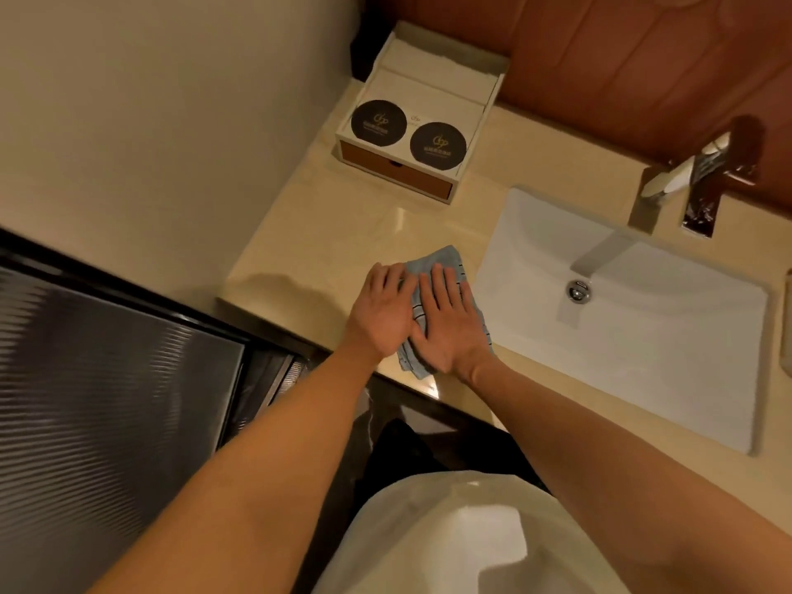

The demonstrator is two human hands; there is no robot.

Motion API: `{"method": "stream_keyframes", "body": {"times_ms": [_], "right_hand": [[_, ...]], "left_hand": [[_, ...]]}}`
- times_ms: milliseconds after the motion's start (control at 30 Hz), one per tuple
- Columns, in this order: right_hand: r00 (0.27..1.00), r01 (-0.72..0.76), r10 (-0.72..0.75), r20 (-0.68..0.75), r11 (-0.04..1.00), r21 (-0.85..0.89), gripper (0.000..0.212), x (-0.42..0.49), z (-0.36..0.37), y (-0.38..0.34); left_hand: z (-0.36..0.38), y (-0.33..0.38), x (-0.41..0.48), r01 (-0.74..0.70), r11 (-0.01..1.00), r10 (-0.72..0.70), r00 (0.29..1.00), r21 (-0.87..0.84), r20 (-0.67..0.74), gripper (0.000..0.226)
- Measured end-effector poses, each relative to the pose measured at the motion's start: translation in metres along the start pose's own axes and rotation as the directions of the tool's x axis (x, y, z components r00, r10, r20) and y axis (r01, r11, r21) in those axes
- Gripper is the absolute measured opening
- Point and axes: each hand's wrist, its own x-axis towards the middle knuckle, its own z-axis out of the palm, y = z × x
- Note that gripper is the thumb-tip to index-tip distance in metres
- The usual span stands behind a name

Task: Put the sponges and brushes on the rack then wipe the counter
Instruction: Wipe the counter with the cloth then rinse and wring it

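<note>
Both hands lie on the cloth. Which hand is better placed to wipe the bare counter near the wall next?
Probably the left hand: it presses flat on the cloth at its wall-side edge, next to that bare counter. The right hand lies on the sink side and would have to cross.

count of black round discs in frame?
2. Both lie on top of the white box, near its front: left disc and right disc, side by side. The drawer below could hide more.
</note>
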Motion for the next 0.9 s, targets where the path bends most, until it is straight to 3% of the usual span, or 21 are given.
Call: {"method": "stream_keyframes", "body": {"times_ms": [167,267,400,533,767,900], "right_hand": [[0.995,0.1,-0.099,-0.024,0.995,0.017,0.077,-0.011,-0.007,0.024],[0.99,0.121,-0.12,-0.074,0.993,0.009,0.077,-0.012,0.004,0.028],[0.981,0.161,-0.16,-0.108,0.987,0.0,0.075,0.0,0.006,0.032],[0.969,0.178,-0.174,-0.174,0.984,0.01,0.068,0.017,0.006,0.041],[0.985,0.001,-0.002,-0.172,1.0,-0.008,0.061,0.054,-0.004,0.04],[0.989,-0.029,0.018,-0.147,0.997,-0.075,0.068,0.07,-0.008,0.038]], "left_hand": [[-0.01,0.007,-0.002,0.034,0.969,-0.071,0.987,-0.243,-0.145,0.05],[-0.004,0.023,-0.004,0.078,0.908,-0.194,0.949,-0.411,-0.249,0.042],[0.006,0.032,-0.005,0.17,0.934,-0.214,0.97,-0.313,-0.112,0.05],[0.006,0.026,0.014,0.181,0.951,-0.205,0.976,-0.252,-0.073,0.057],[-0.018,0.009,0.061,0.038,0.941,-0.1,0.981,-0.337,-0.167,0.045],[-0.016,-0.005,0.08,0.03,0.929,-0.1,0.98,-0.369,-0.172,0.049]]}}
